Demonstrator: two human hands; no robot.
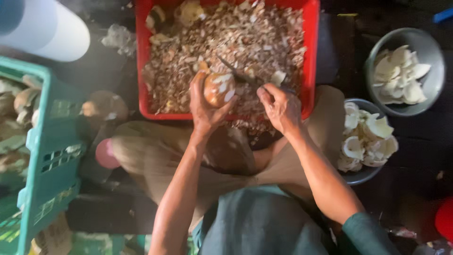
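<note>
1. Left hand (204, 105): fingers wrapped tight round a round, brown-skinned coconut kernel with pale peeled patches (219, 88), held up over the near edge of the red plastic crate (311, 56).
2. Right hand (281, 109): fingers closed round the handle of a dark, thin-bladed knife (238, 74); handle mostly hidden in the fist.
3. Knife blade runs up and left from the right-hand grip, its tip just past the top of the kernel; blade looks to touch the kernel's upper right side, contact blurred.
4. The two grips sit close, side by side, kernel between them.
5. Directly beyond and under both grips: red crate filled with brown and white peel shavings (245, 38); a few larger pale pieces at its far rim.
6. Right of the right-hand grip, just beside the forearm: grey metal bowl (363, 175) heaped with white peeled coconut pieces (368, 139).
7. Farther right and beyond that grip: second grey metal bowl (427, 45), also holding white pieces (398, 75).
8. Left of the left-hand grip, well apart: teal plastic slatted crate (47, 156) with brown unpeeled kernels (19, 101) inside.
9. Between the teal crate and the left-hand grip: one loose brown kernel (104, 106) on the dark floor, a small pink round object (104, 153) nearer the person.
10. Far left beyond the grips: white cylinder-shaped container (52, 30).
11. Below the grips: the person's knees in tan cloth, teal shirt.
</note>
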